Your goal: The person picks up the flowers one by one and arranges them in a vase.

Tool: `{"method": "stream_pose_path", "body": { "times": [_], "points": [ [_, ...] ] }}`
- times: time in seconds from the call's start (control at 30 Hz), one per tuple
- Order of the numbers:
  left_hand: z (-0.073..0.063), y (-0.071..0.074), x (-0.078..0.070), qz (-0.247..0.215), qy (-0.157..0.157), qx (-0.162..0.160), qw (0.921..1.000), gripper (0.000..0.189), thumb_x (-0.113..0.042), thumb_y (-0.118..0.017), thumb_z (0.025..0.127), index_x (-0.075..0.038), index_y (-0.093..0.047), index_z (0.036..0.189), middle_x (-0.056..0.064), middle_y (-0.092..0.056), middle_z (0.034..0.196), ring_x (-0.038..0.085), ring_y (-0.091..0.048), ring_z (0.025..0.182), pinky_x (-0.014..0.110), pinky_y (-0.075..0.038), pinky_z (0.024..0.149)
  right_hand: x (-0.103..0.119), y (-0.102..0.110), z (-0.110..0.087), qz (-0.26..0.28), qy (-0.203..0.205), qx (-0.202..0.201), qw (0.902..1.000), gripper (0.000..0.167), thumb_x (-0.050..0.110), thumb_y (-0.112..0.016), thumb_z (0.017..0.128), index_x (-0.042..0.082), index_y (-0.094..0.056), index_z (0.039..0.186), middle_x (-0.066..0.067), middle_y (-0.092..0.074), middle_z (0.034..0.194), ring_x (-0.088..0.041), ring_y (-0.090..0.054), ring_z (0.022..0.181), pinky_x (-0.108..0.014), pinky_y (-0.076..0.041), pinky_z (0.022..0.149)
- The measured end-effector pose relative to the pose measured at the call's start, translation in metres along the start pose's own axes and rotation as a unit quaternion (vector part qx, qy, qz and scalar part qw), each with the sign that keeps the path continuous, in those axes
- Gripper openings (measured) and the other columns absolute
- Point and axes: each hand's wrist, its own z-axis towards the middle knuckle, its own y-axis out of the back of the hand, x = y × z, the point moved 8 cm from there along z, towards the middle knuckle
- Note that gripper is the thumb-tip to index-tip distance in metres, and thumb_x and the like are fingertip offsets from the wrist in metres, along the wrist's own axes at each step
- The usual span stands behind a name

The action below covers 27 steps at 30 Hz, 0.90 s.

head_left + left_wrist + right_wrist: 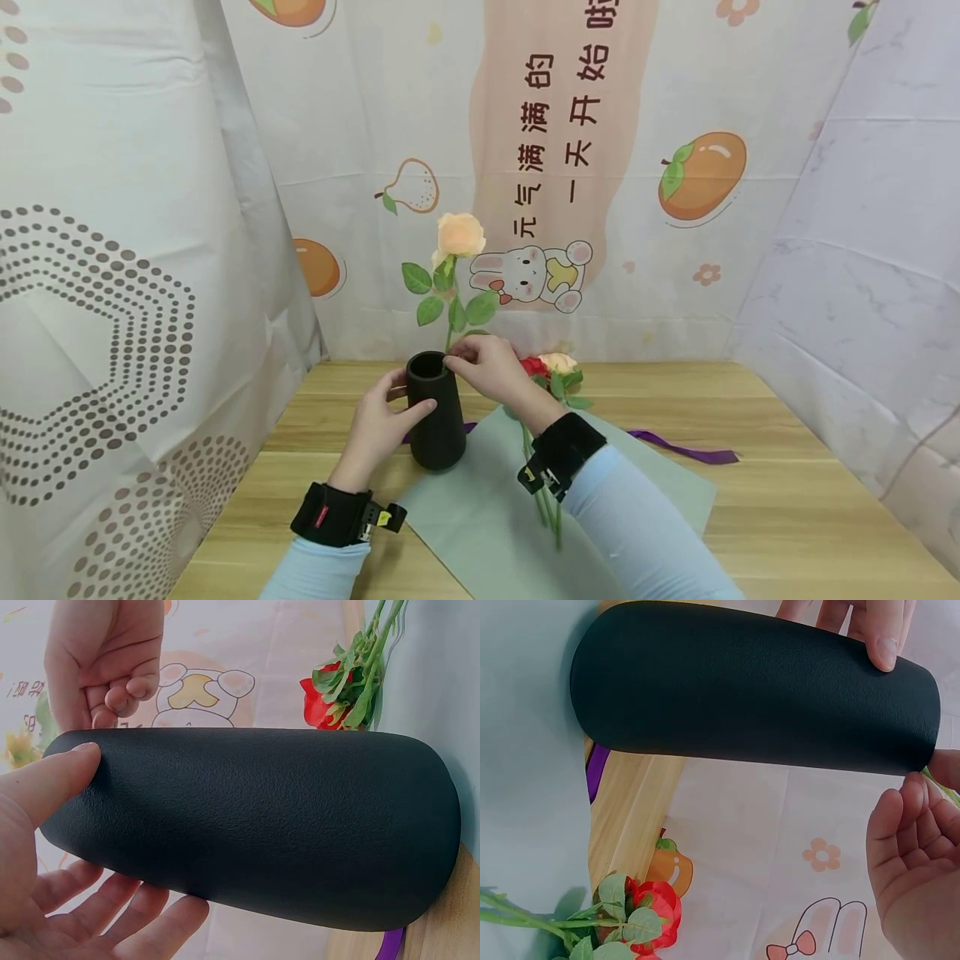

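Wood-grain table (795, 517) here, pale planks, with a cartoon backdrop (405, 100) hung right behind it: oranges, little flowers, a bunny on its side, Chinese lettering running sideways. More cloth on both flanks, a dotted curtain (97, 150) to the left and a marbled sheet (847, 250) to the right.

So, the vase (441, 437), plain black, stands upright left of centre at the edge of a grey-green paper (480, 500). Left hand (378, 429) has it gripped, thumb on the near side and fingers round the other. Right hand (495, 371) is up at the rim, pinching the stem of a peach rose (460, 235) that sticks up above the mouth; can't tell how deep the stem goes.

Just to the right, a red rose (533, 365) and a pale rose (558, 362) lie with stems across the paper, partly hidden by the right arm. Purple ribbon (682, 448) pokes out past the paper on the right and shows by the vase too. Light blue sleeves (637, 508), black wristbands (330, 514).
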Motion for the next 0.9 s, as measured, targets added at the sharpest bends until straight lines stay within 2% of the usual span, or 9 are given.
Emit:
{"method": "stream_pose_path", "body": {
  "times": [0.37,0.67,0.9],
  "points": [
    [0.000,0.000,0.000,0.000,0.000,-0.002,1.0000,0.064,-0.028,-0.084,0.087,-0.009,-0.055,0.141,0.012,-0.058,0.139,0.037,-0.056,0.125,0.057,-0.048,0.102,-0.001,0.012,-0.006,0.021,0.013,0.008,0.9997,0.015,0.023,-0.069,0.099,0.010,-0.076,0.099,0.002,-0.064,0.072,-0.014,-0.054,0.059,-0.028,-0.046,0.053],
    [-0.001,-0.001,0.002,0.009,0.009,0.003,0.9999,0.064,-0.030,-0.083,0.088,-0.011,-0.055,0.142,0.011,-0.058,0.140,0.034,-0.057,0.126,0.057,-0.050,0.100,0.014,0.025,-0.007,0.013,0.032,-0.014,0.9993,0.010,0.022,-0.070,0.099,0.014,-0.076,0.096,0.002,-0.066,0.073,-0.016,-0.057,0.062,-0.029,-0.049,0.055],
    [-0.002,0.000,0.001,0.002,0.009,0.005,0.9999,0.065,-0.030,-0.082,0.088,-0.011,-0.054,0.143,0.011,-0.057,0.141,0.035,-0.056,0.127,0.057,-0.050,0.098,0.028,0.026,-0.005,0.002,0.051,-0.018,0.9985,0.009,0.021,-0.070,0.098,0.014,-0.075,0.095,0.005,-0.067,0.079,-0.013,-0.060,0.068,-0.029,-0.051,0.060]
  ]
}}
